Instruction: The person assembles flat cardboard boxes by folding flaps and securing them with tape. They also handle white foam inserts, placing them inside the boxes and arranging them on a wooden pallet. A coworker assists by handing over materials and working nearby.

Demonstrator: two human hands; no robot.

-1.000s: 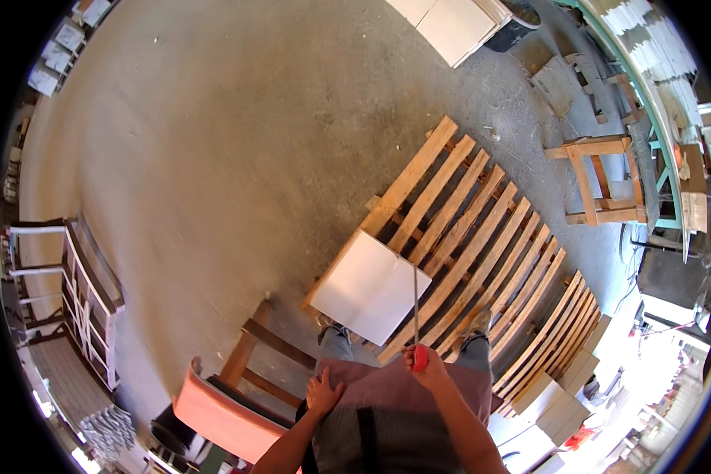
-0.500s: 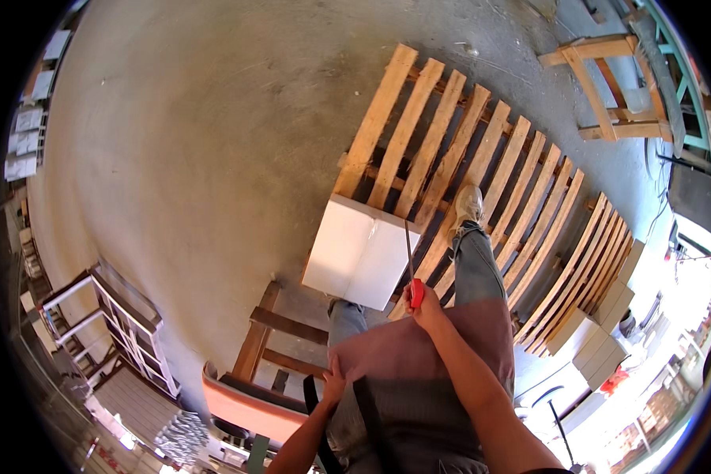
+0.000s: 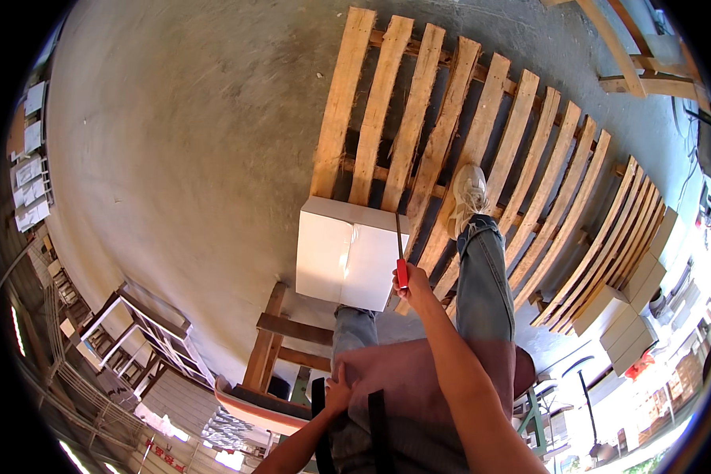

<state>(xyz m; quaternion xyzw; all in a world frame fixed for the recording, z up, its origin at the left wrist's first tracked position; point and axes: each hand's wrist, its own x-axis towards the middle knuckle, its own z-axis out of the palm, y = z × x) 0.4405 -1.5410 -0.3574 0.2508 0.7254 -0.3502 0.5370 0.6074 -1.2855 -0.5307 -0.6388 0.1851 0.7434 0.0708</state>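
My right hand (image 3: pixel 411 287) is closed round the red handle of a long thin tool (image 3: pixel 401 272). Its narrow dark shaft points away from me, along the right side of a white cardboard box (image 3: pixel 324 249); whether it touches the box I cannot tell. The box is closed, with a seam down its top, and sits at the near left corner of a wooden pallet (image 3: pixel 442 110). My left hand (image 3: pixel 340 392) rests on the maroon apron (image 3: pixel 395 367) over my lap, fingers apart and holding nothing visible.
My shoe (image 3: pixel 468 197) is on the pallet slats. Another slatted pallet (image 3: pixel 608 245) lies to the right, beside white cartons (image 3: pixel 626 320). A wooden frame (image 3: pixel 265 340) stands at near left, with a metal rack (image 3: pixel 146 316) beyond it. Wooden trestle legs (image 3: pixel 648 75) are at far right.
The view has shifted, so the pallets appear further up and right. My right hand still grips the red-handled tool, whose handle has turned slightly. My left hand stays on the apron.
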